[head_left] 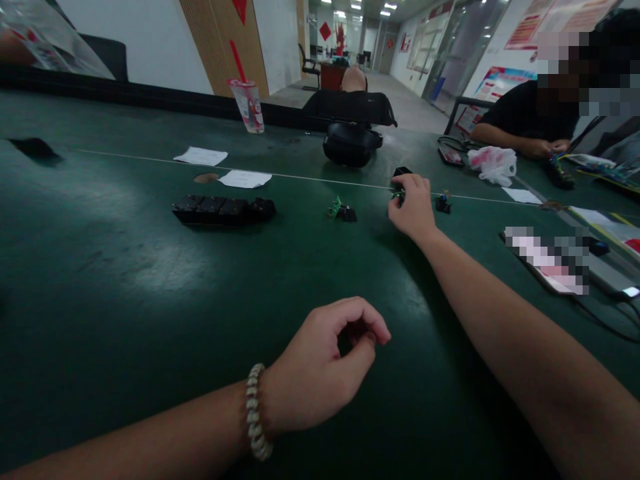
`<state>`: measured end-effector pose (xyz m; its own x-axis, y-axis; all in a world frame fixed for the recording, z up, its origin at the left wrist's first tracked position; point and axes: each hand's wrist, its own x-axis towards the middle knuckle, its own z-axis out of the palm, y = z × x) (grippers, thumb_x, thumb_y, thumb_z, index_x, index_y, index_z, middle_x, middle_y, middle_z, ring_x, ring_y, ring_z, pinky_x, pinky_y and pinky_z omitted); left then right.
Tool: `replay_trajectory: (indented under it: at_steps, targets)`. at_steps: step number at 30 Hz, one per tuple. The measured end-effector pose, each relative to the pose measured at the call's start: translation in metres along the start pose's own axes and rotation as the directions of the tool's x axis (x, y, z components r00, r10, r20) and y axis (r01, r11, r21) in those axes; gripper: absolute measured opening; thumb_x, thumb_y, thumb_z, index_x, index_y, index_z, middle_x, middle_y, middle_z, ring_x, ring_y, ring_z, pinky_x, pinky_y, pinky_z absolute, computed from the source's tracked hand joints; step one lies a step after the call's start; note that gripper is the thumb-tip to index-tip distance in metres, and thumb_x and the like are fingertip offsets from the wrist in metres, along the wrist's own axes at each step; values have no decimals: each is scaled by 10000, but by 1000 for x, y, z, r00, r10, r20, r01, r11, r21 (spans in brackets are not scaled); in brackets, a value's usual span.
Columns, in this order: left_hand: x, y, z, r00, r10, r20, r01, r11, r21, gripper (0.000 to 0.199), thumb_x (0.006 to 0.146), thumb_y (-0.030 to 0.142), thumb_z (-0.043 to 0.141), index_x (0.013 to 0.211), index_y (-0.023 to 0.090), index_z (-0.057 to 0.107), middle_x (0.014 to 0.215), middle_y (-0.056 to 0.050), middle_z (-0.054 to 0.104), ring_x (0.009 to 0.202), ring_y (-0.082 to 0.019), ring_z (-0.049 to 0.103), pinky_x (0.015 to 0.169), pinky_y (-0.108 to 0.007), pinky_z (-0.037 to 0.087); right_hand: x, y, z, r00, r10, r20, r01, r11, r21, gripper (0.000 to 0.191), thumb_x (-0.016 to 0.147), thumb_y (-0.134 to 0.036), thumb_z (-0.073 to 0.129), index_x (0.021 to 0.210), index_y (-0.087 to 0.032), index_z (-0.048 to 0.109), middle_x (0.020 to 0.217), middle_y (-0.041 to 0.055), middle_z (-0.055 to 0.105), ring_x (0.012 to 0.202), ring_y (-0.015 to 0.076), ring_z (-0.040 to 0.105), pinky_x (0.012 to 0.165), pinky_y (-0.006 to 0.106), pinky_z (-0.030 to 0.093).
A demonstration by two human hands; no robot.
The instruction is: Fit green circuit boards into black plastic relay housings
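My right hand [416, 208] reaches far out over the table, thumb and fingers closed around a small green circuit board [397, 195], mostly covered by the fingers. Just behind it sits a small black box [402, 171]. To its right lies a small dark part [443, 203]; to its left, another green circuit board [335, 207] stands tilted beside a black piece [347, 214]. Nearer to me, my left hand [333, 360] hovers over or rests on the table, fingers curled in and thumb against them, with nothing visible in its grip. A beaded bracelet [254, 410] circles the left wrist.
On the green table [150, 333] are a row of joined black blocks [220, 211], paper slips [245, 179], a black case [350, 143], a plastic cup with straw [247, 107], a phone [545, 263] with cables, and a plastic bag [493, 165]. Another person [530, 120] sits at right.
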<state>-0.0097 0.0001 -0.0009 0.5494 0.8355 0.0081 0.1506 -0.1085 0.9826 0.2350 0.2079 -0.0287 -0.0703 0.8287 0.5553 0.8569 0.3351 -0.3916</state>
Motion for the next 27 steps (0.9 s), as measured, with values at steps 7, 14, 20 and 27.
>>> replay_trajectory:
  at_steps: [7,14,20,27]
  targets:
    - [-2,1,1,1000,6,-13,-6,1000,-20,127,902,109,587,887,169,698,826,-22,675,700,-152,594,610,-272,482,-5,54,-6,973,228,-38,-230,971,-66,347,731,-119,645,1066,-163,722,1143,181,690,1123,378,651,1062,612,513]
    - [-3,-2,1,1000,30,-3,-30,999,-32,128,915,105,594,908,167,706,836,-15,679,711,-143,603,619,-264,491,-5,57,-3,960,270,-78,-275,959,-66,216,754,-195,695,970,-185,685,1089,145,703,1048,331,662,1020,546,523]
    - [-3,0,1,1000,2,-5,-2,999,-42,125,915,108,594,904,158,708,832,-18,674,706,-143,597,616,-267,492,-5,60,-8,948,287,-133,-297,953,-55,380,742,-127,621,1117,-180,651,1115,127,707,1012,293,666,929,490,564]
    - [-2,1,0,1000,12,-1,-12,1000,-27,122,911,105,601,903,164,708,847,-21,683,721,-145,605,628,-270,498,-6,60,-8,936,283,-208,-310,945,-107,303,768,-109,603,1059,-131,685,1320,248,577,1271,412,566,1116,637,464]
